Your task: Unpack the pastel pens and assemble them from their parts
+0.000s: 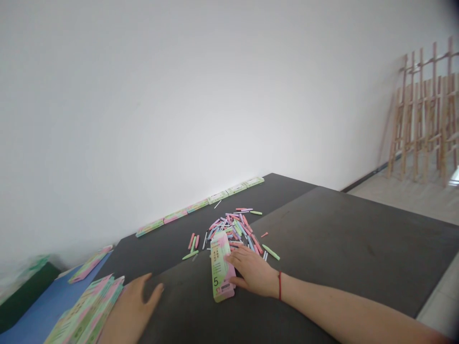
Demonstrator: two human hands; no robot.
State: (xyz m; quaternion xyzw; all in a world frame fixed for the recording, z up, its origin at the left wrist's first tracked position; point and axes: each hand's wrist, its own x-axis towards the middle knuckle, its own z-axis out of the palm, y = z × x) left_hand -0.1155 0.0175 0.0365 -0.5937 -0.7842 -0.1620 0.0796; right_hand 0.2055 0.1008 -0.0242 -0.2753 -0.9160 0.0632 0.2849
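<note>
My right hand [253, 271], with a red string at the wrist, grips the right edge of a flat pastel green-and-pink cardboard box [219, 267]. The box lies on the dark table just in front of a loose pile of pastel pens [234, 227]. Thumb and fingers of my left hand [131, 306] are spread apart at the lower left, and nothing shows between them. It is beside a stack of similar pastel boxes [81, 310]; whether it touches them I cannot tell. Thin white sticks lie among the pens.
Pastel boxes [197, 205] stand in a row along the wall at the table's [340, 248] back edge. On a blue surface [34, 308] at the left are another pastel box [89, 265] and a dark green container [28, 296]. Wooden easels [426, 114] lean at the far right.
</note>
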